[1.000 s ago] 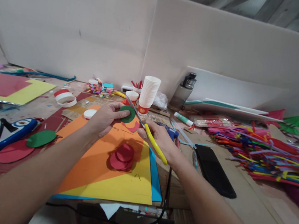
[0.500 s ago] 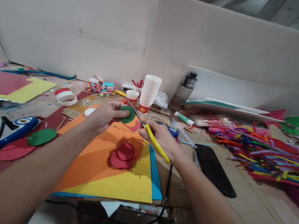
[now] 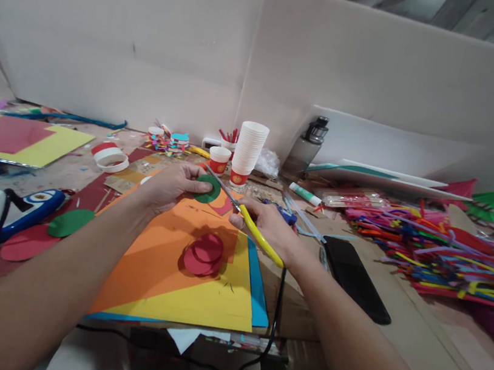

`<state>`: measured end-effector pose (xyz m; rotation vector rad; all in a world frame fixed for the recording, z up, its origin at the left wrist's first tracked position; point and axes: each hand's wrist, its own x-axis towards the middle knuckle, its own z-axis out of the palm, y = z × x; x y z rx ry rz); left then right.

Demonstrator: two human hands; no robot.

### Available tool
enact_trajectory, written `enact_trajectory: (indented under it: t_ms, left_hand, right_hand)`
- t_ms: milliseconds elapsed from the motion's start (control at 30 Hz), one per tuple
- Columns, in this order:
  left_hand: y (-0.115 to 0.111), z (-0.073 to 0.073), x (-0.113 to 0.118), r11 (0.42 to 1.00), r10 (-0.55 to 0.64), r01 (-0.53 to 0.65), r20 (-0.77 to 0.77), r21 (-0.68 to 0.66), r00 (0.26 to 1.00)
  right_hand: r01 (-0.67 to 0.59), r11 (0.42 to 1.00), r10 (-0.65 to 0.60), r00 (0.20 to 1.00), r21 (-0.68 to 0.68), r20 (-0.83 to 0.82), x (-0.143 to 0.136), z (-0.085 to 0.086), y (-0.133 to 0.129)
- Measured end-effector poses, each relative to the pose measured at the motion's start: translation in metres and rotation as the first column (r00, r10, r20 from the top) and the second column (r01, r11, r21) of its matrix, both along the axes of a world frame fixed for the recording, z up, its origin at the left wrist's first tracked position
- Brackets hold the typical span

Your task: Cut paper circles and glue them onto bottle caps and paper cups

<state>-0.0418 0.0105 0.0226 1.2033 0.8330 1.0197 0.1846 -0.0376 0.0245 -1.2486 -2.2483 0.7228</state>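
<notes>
Between the thumb and fingers of my left hand is a green paper circle. My right hand grips yellow-handled scissors, whose blades point up and left and reach the circle's right edge. Whether the blades are cutting into the paper I cannot tell. Beneath both hands lie orange paper and yellow paper, with a blue sheet showing at the edge. Several red paper circles are piled on the orange sheet. Larger green and red paper pieces lie left of my left forearm.
A tall stack of paper cups and a single cup stand behind my hands. To the right are a black phone, a glue stick and a heap of pipe cleaners. A black cable hangs over the front edge.
The green circle has shifted slightly left in my left hand's grasp. My right hand and the scissors hold nearly the same position. The view has moved a little.
</notes>
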Motion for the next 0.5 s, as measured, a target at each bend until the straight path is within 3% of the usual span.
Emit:
enact_trajectory:
  t_ms: [333,500]
  left_hand:
    - [0.008,-0.004,-0.006,0.999,-0.041,0.039,-0.061,-0.036,0.997]
    - [0.012,-0.01,-0.009,0.999,-0.043,0.046,0.125,-0.022,0.991]
  right_hand:
    - [0.053,0.999,-0.053,0.999,0.001,-0.012,-0.002,-0.004,0.005]
    - [0.199,0.972,-0.223,0.949,-0.126,-0.221,0.002,-0.011,0.007]
